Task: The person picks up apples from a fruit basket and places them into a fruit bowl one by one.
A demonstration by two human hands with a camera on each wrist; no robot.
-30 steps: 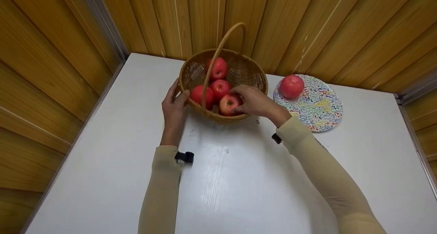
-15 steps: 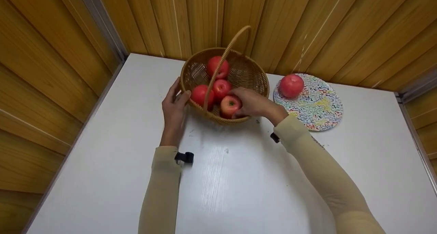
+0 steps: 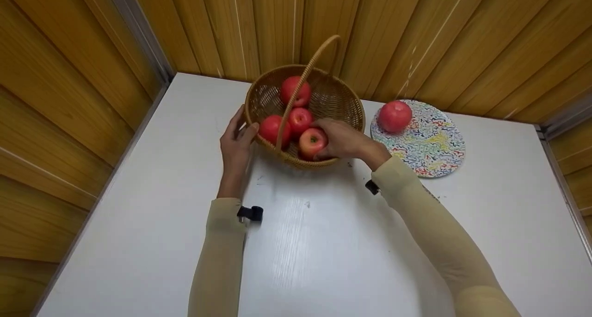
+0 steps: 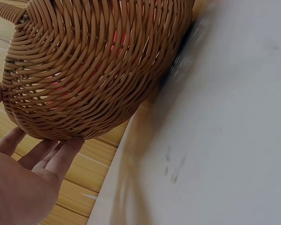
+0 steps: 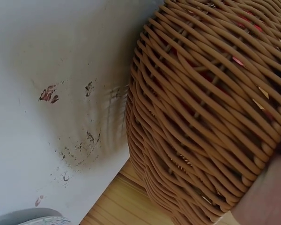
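A brown wicker basket with an arched handle stands at the back of the white table. My left hand holds its left side, thumb at the rim and fingertips against the outer weave. Inside the basket, my right hand reaches over the near right rim and grips a red apple with a yellowish top. Several red apples lie together there, among them a middle apple, a left apple and a back apple. In the right wrist view the basket wall covers most of the grip.
To the right of the basket lies a round, multicoloured speckled mat bearing another red apple. Yellow wood-panelled walls close off the back and sides of the white table.
Over the second, the basket shifts slightly right and its handle swings a little to the right. My right hand moves slightly with the gripped apple; the last half second is almost still.
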